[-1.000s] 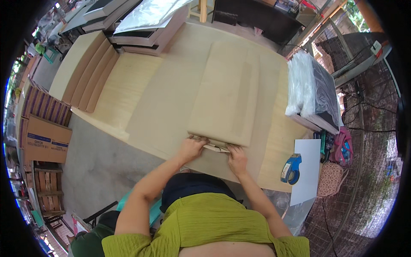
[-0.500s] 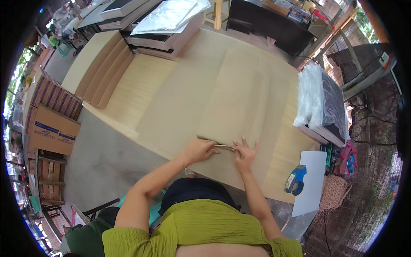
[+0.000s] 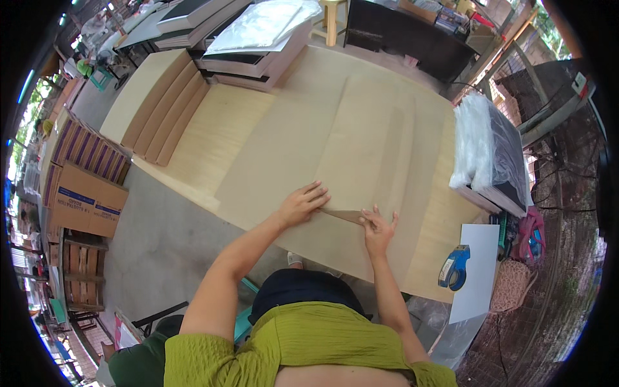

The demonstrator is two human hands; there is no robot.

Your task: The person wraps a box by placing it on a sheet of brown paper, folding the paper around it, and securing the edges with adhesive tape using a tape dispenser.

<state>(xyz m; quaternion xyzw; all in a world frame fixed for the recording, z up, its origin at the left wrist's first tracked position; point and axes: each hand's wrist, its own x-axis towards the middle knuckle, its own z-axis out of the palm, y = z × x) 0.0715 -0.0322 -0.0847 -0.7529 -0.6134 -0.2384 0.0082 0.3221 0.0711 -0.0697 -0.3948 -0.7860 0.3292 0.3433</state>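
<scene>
A large sheet of brown kraft paper lies over the table, with a smoother folded panel running away from me in its middle. At the near end of that panel, a small triangular fold stands slightly raised between my hands. My left hand rests on the paper at the fold's left end, fingers stretched out and laid flat. The fold's right end sits between the thumb and forefinger of my right hand, whose other fingers are spread. What lies under the paper is hidden.
A blue tape dispenser stands by a white board at the right corner. Plastic-wrapped stacks are at the right edge; long brown cartons and dark-topped stacks line the far left. A person in green sits at lower left.
My left hand has slid forward and its fingers have straightened onto the paper. The fold between my hands now shows as a wider triangle. My right hand keeps almost the same place.
</scene>
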